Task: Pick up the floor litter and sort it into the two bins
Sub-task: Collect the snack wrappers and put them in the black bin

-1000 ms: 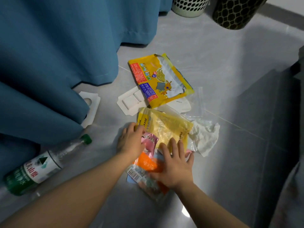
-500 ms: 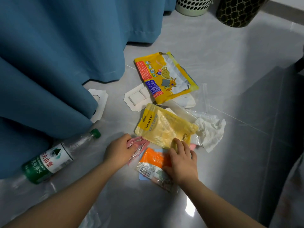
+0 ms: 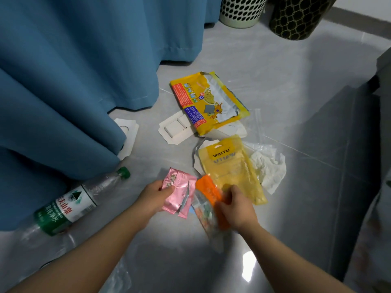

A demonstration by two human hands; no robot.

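My left hand (image 3: 155, 194) grips a pink foil wrapper (image 3: 179, 193) held just above the grey floor. My right hand (image 3: 238, 205) is closed on an orange snack wrapper (image 3: 208, 195) and pinches the lower edge of a translucent yellow WAITU pouch (image 3: 231, 166). Further off lie a large yellow printed bag (image 3: 208, 100), a white cardboard insert (image 3: 174, 129) and a crumpled white tissue (image 3: 268, 166). A clear water bottle (image 3: 78, 199) with a green cap lies to the left. The white perforated bin (image 3: 241, 11) and the black patterned bin (image 3: 296, 17) stand at the top.
A blue curtain (image 3: 74, 70) hangs down to the floor on the left, covering part of a second white cardboard piece (image 3: 129, 136). Clear plastic film (image 3: 257, 123) lies by the yellow bag. Dark furniture (image 3: 383, 81) borders the right side.
My left hand has lifted the pink wrapper off the pile and drawn it left. My right hand has closed on the orange wrapper and the yellow pouch, which has turned upright.
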